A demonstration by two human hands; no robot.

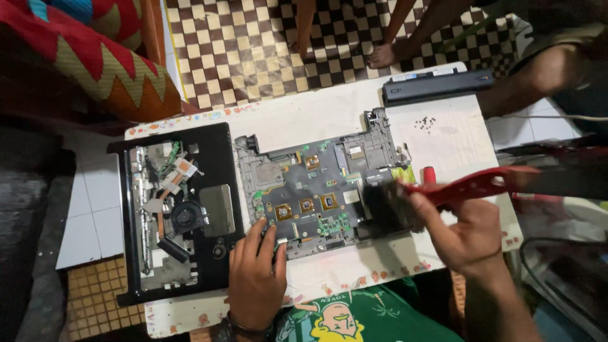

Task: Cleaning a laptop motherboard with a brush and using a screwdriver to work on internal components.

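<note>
A grey laptop motherboard (304, 190) with gold chips lies in the middle of a low white table (304, 114). My left hand (256, 272) presses flat on the board's near left corner, fingers spread. My right hand (465, 231) grips a red-handled brush (475, 185), whose dark bristles (383, 206) blur over the board's right end. Left of the board lies the black laptop base (180, 212) with its fan and cables showing.
A black laptop battery (437, 85) lies at the table's far right edge, with several small screws (425, 123) near it. A small red cap (429, 174) stands by the board. Another person's feet (383, 56) rest on the checkered mat beyond. A patterned cushion (107, 63) sits far left.
</note>
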